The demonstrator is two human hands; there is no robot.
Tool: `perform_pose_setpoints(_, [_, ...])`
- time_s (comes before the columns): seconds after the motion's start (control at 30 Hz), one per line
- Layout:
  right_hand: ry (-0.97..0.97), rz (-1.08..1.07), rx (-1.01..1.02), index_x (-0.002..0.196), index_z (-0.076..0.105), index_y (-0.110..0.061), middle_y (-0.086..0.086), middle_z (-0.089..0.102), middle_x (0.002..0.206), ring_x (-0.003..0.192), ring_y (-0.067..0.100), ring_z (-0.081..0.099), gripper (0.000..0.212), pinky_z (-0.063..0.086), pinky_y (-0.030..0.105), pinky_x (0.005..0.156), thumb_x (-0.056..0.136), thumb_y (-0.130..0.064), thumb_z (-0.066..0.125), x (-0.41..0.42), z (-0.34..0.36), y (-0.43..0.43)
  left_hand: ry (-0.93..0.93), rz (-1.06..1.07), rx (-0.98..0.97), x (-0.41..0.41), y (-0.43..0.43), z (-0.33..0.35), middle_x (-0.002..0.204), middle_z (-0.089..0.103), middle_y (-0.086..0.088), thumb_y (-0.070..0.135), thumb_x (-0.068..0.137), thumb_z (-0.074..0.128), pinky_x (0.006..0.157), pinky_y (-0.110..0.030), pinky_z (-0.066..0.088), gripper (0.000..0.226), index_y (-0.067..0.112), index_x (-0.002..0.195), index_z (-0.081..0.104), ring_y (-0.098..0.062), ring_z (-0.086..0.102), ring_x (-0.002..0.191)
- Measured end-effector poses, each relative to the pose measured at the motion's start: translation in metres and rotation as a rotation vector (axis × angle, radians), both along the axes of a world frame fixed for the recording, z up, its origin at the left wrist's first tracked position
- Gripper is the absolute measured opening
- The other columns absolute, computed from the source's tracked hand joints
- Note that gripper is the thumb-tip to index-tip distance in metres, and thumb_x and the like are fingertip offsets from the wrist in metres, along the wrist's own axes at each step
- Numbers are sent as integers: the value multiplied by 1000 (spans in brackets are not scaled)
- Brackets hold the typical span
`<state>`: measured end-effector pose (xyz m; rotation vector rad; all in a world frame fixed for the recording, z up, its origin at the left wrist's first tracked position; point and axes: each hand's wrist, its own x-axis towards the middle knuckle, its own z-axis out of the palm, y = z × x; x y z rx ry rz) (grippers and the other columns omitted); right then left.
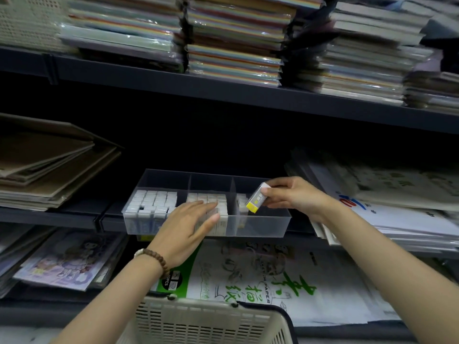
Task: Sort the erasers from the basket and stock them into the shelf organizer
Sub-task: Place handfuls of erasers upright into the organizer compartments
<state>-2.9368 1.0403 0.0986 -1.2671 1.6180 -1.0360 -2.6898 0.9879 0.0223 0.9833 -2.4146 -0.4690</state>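
A clear shelf organizer [268, 225] with three compartments stands on the middle shelf. Its left compartment is packed with white erasers [152, 202], the middle one holds another block of erasers [211, 197], and the right one has a few at its left side. My right hand [295, 194] pinches a yellow-and-white eraser [258, 198], tilted, above the right compartment. My left hand [191, 224] lies with straight fingers against the front of the middle compartment, touching its erasers. The beige basket [206, 321] sits below at the frame's bottom edge; its contents are hidden.
Stacks of coloured paper packs [233, 38] fill the upper shelf. Brown card sheets [49, 165] lie left of the organizer, white paper packs [397, 194] to its right. A sketch paper pack [260, 276] and a cartoon-printed pack [67, 261] lie on the lower shelf.
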Motion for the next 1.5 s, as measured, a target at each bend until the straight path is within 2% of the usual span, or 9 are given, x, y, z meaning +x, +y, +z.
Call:
perform_pose_setpoints(0.1, [62,61,54,119,57,-1,14,70,104,93,19,69,37,57,21,76,87,-17,66,-2,-3,-14,13,-5,-30,-1,-2,-2,144,40,14,71,83,0,107,-13,8,80,30,139,41,5,26,131])
perform_pose_setpoints(0.33, [220,119,-57,110,63,-4,12,69,98,88,19,70,27,57,24,77,85,-14,68,2,-11,-26,23,-26,-42,1,-4,-5,141,42,17,65,92,11,109,-15,9,65,32,134,48,7,26,129])
perform_pose_setpoints(0.5, [540,133,-116,95,71,-13,-3,68,92,85,10,64,21,51,22,76,77,-20,77,16,-26,-23,25,-22,-49,0,-4,-4,140,44,16,65,87,12,108,-16,11,68,31,132,50,8,27,127])
perform_pose_setpoints(0.67, [154,52,102,115,59,-9,5,68,104,81,10,71,45,53,14,63,78,-30,75,7,-23,-24,24,-29,-43,0,-3,-4,140,45,15,67,85,10,109,-17,12,71,32,132,50,1,32,131])
perform_pose_setpoints(0.87, [284,151,430,130,53,-8,3,65,119,110,14,61,61,49,25,96,80,-36,72,-4,-20,-40,24,-26,-41,1,-4,-4,142,44,14,62,91,11,111,-20,13,65,31,132,50,-2,32,133])
perform_pose_setpoints(1.0, [179,182,476,130,54,-6,5,64,118,110,15,60,50,54,19,77,85,-26,67,2,-17,-43,4,-28,-49,0,-4,-5,142,43,14,62,89,13,114,-24,14,65,31,133,49,-2,32,134])
perform_pose_setpoints(1.3, [382,153,202,125,60,-13,-3,63,122,104,5,63,44,50,15,84,87,-34,65,6,-26,-22,-23,-36,-67,2,-5,-4,145,41,11,60,86,13,107,-15,7,67,29,136,46,-3,29,135])
perform_pose_setpoints(1.4, [421,121,75,123,61,-13,0,64,122,104,8,63,36,48,24,95,90,-28,61,14,-26,-10,-1,-43,-63,5,4,0,146,41,8,56,88,18,112,-20,6,64,26,137,46,-7,26,138])
perform_pose_setpoints(1.5, [370,12,-162,120,61,-16,-1,68,112,101,4,64,27,48,19,91,93,-19,56,20,-24,13,138,-30,-22,15,17,2,141,46,7,52,90,25,116,-28,19,58,23,135,48,-8,32,135])
